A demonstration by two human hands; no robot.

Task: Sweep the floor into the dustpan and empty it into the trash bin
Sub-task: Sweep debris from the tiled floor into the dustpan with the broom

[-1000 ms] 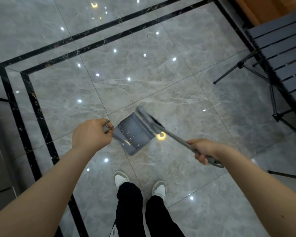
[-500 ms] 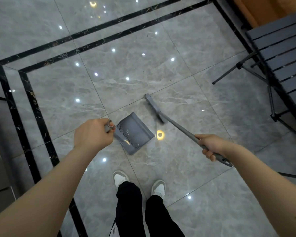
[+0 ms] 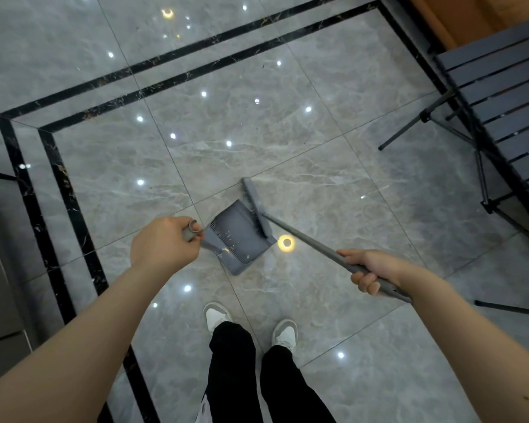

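A grey dustpan [image 3: 237, 239] sits on the glossy marble floor in front of my feet, with a few pale specks inside it. My left hand [image 3: 162, 244] grips the top of the dustpan's upright handle. My right hand [image 3: 371, 270] grips the grey broom's long handle [image 3: 306, 241]. The broom head [image 3: 255, 206] lies across the dustpan's open far-right edge. No trash bin is in view.
A dark slatted folding table [image 3: 501, 87] on thin metal legs stands at the right. Another thin black leg [image 3: 510, 308] lies low at the right edge. Black inlay stripes [image 3: 52, 178] run along the floor at left and top. My shoes [image 3: 216, 315] are just behind the dustpan.
The broom head swung out away from the dustpan, then came back against the dustpan's open edge. My left hand and the dustpan stayed put.
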